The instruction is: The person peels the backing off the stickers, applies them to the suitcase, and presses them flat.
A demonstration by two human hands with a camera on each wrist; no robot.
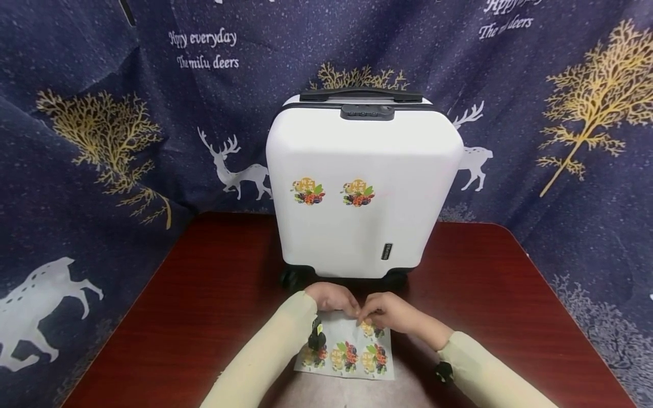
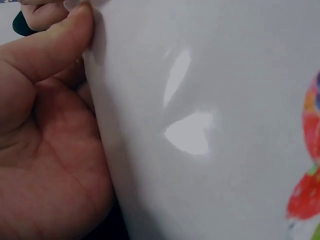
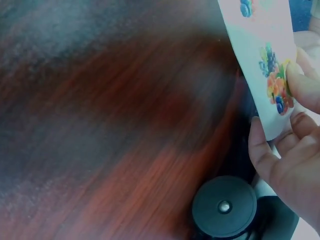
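A white sticker sheet [image 1: 339,328] with several fruit stickers is held just in front of the suitcase. My left hand [image 1: 333,297] grips its far edge; in the left wrist view the thumb [image 2: 75,30] lies over the glossy sheet [image 2: 145,90]. My right hand [image 1: 391,311] pinches the sheet near its upper right corner, beside a fruit sticker [image 1: 368,330]. The right wrist view has the right thumb [image 3: 302,87] on the edge of a fruit sticker [image 3: 279,87], fingers behind the sheet. The fingertips of both hands meet at the sheet's top edge.
A white suitcase [image 1: 331,238] stands upright on the dark red table [image 1: 214,317], close behind my hands. Two fruit stickers, a left one [image 1: 308,191] and a right one [image 1: 359,192], are on its front. One black wheel [image 3: 225,206] shows near the right hand. A patterned blue cloth [image 1: 214,102] hangs behind.
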